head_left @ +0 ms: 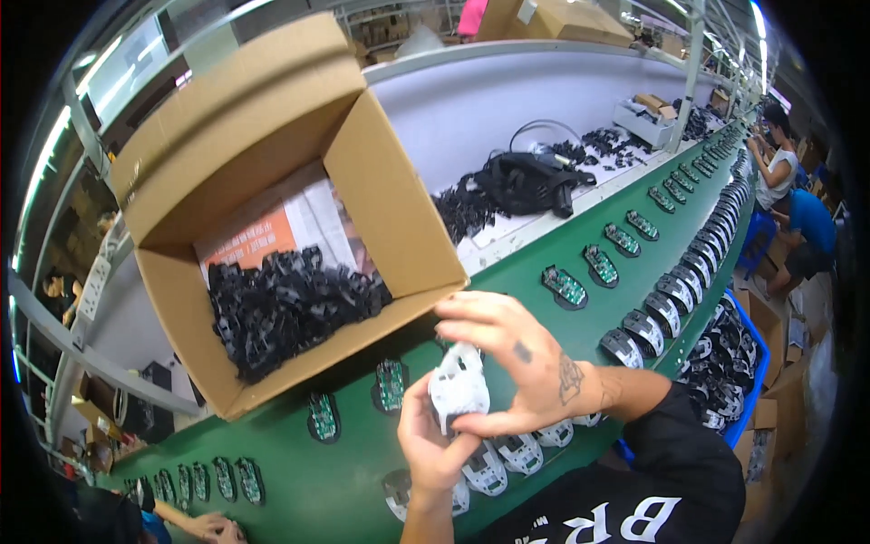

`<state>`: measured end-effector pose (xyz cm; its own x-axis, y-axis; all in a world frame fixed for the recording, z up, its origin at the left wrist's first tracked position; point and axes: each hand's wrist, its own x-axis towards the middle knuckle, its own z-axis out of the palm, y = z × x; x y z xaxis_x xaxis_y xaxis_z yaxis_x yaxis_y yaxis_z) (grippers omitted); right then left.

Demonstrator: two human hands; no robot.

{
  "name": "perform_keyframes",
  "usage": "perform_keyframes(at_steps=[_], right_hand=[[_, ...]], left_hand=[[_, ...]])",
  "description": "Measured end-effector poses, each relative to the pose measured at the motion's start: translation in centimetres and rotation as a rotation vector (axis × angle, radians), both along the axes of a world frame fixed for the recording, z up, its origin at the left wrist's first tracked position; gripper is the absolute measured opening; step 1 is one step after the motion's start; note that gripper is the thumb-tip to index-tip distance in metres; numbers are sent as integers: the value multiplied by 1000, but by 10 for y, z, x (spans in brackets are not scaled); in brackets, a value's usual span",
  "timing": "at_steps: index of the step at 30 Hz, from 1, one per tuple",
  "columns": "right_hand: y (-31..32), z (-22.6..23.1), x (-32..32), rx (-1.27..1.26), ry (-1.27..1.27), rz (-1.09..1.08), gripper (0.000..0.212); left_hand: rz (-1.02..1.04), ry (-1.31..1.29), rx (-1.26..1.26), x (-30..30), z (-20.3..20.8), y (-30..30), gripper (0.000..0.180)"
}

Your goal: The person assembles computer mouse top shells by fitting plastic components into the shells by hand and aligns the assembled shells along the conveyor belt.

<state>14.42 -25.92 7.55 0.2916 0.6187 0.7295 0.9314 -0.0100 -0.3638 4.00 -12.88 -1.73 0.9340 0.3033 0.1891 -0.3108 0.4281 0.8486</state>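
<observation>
A white plastic computer-mouse shell (pixel 459 385) is held up over the green conveyor belt (pixel 362 480), in front of my chest. My left hand (pixel 426 444) is closed round its left side and lower end. My right hand (pixel 535 372) spans it from the right, thumb against the lower edge and fingers curved over the upper end; the fingertips' contact is partly hidden. Below my hands, several white mouse shells (pixel 485 467) lie on the belt. Beyond them sit green circuit boards on black bases (pixel 390 385).
An open cardboard box (pixel 399 208) with small black plastic parts (pixel 290 308) stands at the left. More circuit boards and a row of shells (pixel 675 290) run along the belt. A blue crate (pixel 761 363) of dark parts is at right. Another person's hand (pixel 216 528) is lower left; people sit right.
</observation>
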Motion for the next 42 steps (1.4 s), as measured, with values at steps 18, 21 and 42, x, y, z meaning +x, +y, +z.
perform_keyframes(at_steps=[18,21,42], right_hand=[[-31,-92,-10,129,924,213,17],[-34,-96,-10,134,980,223,17],[-28,-154,-77,142,601,238,22]], left_hand=[[138,155,105,3,-20,-31,70],[127,157,138,2,-21,-32,67],[557,275,715,-89,-49,36,79]])
